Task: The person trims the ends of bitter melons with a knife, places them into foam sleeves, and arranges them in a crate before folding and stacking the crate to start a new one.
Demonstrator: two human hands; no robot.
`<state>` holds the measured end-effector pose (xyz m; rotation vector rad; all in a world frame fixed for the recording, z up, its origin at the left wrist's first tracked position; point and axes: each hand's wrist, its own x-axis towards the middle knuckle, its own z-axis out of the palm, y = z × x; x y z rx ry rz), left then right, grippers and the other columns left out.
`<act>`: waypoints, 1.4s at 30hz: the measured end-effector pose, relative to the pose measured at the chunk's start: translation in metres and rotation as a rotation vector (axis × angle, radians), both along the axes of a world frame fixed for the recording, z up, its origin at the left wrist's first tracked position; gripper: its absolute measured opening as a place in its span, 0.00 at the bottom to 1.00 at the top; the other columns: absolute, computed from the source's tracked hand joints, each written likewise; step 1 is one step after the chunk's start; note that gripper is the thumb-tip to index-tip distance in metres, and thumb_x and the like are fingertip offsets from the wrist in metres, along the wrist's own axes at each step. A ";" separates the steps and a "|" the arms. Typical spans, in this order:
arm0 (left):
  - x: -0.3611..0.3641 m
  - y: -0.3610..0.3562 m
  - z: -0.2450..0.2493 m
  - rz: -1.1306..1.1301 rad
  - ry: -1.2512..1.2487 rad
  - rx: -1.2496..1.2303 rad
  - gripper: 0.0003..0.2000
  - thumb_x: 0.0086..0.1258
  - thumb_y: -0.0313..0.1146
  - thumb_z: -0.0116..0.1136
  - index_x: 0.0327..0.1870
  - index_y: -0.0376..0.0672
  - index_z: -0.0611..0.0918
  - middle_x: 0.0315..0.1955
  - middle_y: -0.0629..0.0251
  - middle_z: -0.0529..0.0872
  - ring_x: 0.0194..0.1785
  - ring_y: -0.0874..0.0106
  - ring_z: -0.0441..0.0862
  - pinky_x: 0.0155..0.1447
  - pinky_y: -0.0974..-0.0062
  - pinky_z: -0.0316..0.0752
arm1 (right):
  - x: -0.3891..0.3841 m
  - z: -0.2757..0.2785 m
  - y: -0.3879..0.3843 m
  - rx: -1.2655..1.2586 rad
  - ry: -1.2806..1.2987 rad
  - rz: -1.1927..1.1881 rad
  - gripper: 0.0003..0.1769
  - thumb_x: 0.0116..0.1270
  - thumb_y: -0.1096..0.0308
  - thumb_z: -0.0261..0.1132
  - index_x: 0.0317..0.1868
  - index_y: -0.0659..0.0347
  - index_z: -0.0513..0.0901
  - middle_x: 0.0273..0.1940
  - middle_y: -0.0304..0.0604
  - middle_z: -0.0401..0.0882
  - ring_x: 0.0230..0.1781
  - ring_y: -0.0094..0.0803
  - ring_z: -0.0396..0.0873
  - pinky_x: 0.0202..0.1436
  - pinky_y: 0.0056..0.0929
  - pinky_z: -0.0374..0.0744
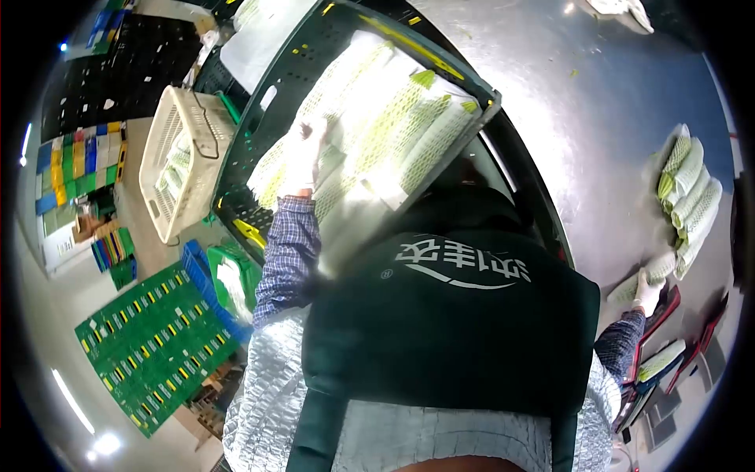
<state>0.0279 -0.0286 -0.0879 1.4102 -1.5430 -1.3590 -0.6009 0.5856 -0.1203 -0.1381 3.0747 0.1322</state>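
My left hand (308, 153), in a white glove, reaches into a dark green crate (250, 149) on the left. It lies on several long green vegetables in white foam nets (409, 118), packed side by side. Its fingers look stretched out, though glare blurs them against the nets. Out to the right, my gloved right hand (649, 293) is closed around a netted vegetable (627, 289) over the metal table (543, 102). Just beyond that hand, several more netted vegetables (692, 189) lie in a stack.
Left of the crate stands a cream basket (153, 177) with netted pieces inside. A green bin (248, 271) and stacked green crates (149, 346) are at lower left. Near my right arm is a red-edged rack (661, 322) with another netted vegetable (662, 360).
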 end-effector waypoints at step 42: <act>-0.009 0.077 0.050 -0.322 0.972 0.276 0.28 0.72 0.32 0.57 0.72 0.35 0.67 0.65 0.50 0.75 0.65 0.61 0.77 0.66 0.64 0.77 | 0.378 0.206 -0.556 -1.442 -0.363 1.808 0.29 0.55 0.81 0.70 0.61 0.66 0.81 0.56 0.55 0.84 0.56 0.43 0.85 0.59 0.33 0.82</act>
